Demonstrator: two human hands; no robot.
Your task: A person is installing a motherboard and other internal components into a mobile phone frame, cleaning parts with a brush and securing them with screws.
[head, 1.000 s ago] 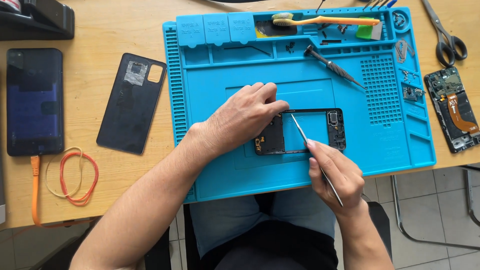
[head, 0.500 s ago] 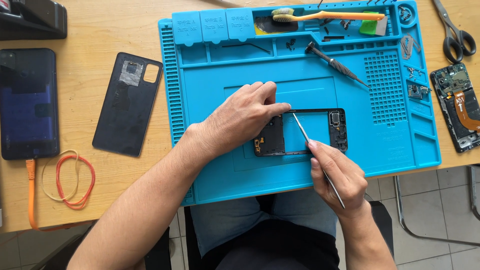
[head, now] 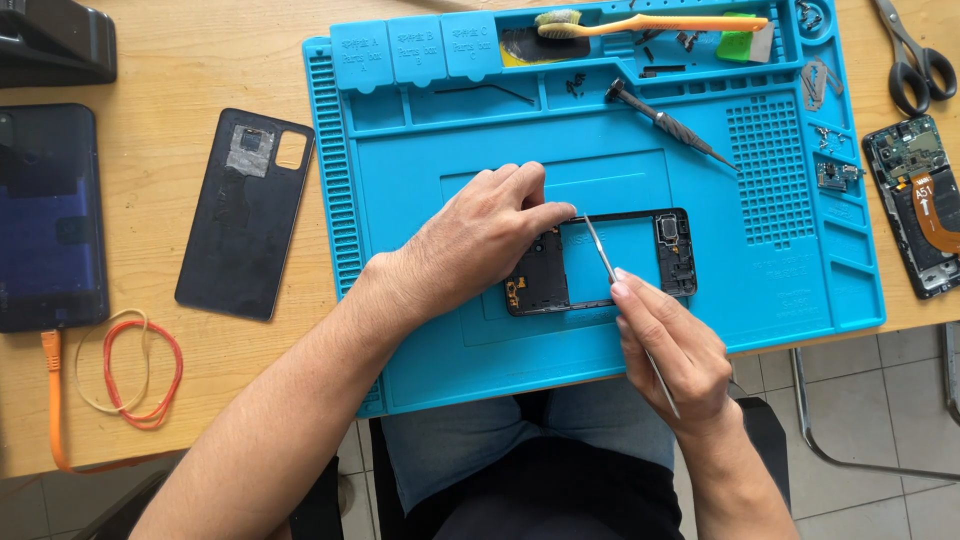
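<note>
A black phone mid-frame [head: 672, 250] lies flat on the blue repair mat [head: 640, 170]. My left hand [head: 480, 235] rests on the frame's left end, fingers pinching its upper edge. My right hand [head: 672, 355] grips thin metal tweezers [head: 600, 250] like a pen; their tip touches the frame's top edge beside my left fingertips. The open middle of the frame shows the mat through it.
A screwdriver [head: 668, 125], toothbrush [head: 650, 22] and small parts sit in the mat's top trays. A black back cover [head: 245, 215] and a dark phone [head: 48, 215] with orange cable [head: 50, 400] lie left. Scissors [head: 912, 55] and a circuit board [head: 920, 200] lie right.
The hands and tweezers stay in nearly the same pose on the frame; only the camera view has shifted slightly.
</note>
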